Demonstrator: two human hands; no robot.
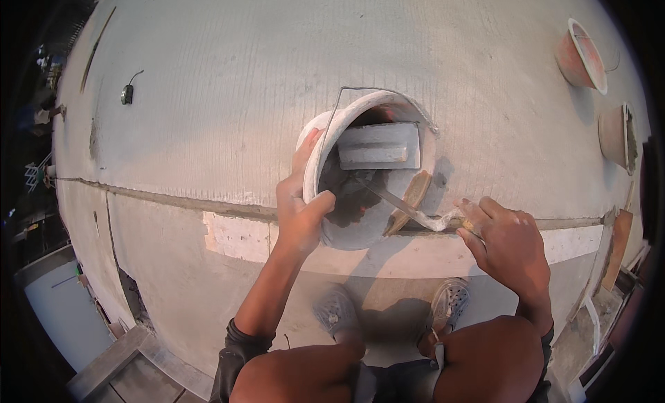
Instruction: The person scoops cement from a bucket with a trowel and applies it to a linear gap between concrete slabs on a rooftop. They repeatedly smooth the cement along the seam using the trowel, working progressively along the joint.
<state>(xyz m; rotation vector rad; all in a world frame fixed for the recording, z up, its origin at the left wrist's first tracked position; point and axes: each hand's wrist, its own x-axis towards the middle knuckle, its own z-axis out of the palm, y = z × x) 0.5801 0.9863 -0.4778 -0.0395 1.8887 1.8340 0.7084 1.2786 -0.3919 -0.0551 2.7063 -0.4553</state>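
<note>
A whitish, mortar-smeared bucket (pixel 313 171) with a wire handle leans tilted in front of me, its mouth toward me. My left hand (pixel 303 212) is wrapped round its left rim, thumb at the opening. In my right hand (pixel 509 243) is the handle of a trowel (pixel 395 200). The trowel's metal shank reaches into the bucket, and its tip lies among dark wet mortar (pixel 339 195). Inside the bucket rests a grey rectangular plastering float (pixel 377 150). A rough piece of wood (pixel 412 195) lies by the bucket's right side, next to the shank.
Two more mortar-stained buckets stand at the far right, one reddish (pixel 580 62) and one grey (pixel 615 136). A small dark tape measure (pixel 127 93) lies far left on the concrete. A pale strip (pixel 332 254) runs along a groove before my feet. Another person's hand (pixel 59 112) shows at the left edge.
</note>
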